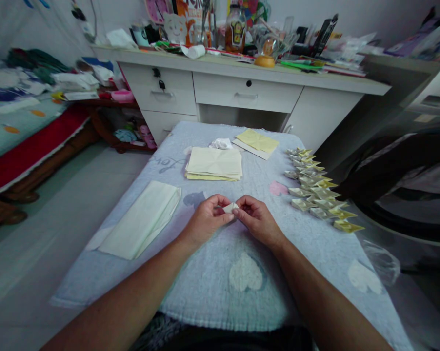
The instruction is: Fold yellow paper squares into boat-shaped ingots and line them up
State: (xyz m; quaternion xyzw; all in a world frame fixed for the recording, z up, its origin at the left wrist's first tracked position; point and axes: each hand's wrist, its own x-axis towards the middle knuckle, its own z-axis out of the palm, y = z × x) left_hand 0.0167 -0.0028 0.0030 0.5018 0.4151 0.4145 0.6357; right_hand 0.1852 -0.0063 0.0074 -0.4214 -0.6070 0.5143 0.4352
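Observation:
Between my two hands, above the middle of the cloth-covered table, is a small folded piece of pale paper (pixel 230 208). My left hand (pixel 211 212) pinches its left side between thumb and fingers. On the right side, my right hand (pixel 254 217) grips it the same way, with both thumbs close together. Fingers cover much of the paper, so its full shape is hidden. Just beyond my hands lies a stack of creased cream and yellow paper sheets (pixel 214 163). Rows of small folded paper boats (pixel 317 187) stand along the table's right side.
A long folded pale sheet (pixel 141 219) lies at the left of the tablecloth (pixel 205 278). Behind the stack are a crumpled white paper (pixel 221 144) and a yellow sheet (pixel 256 140). A cluttered white desk (pixel 161 95) stands beyond, with a washing machine (pixel 399 180) at right.

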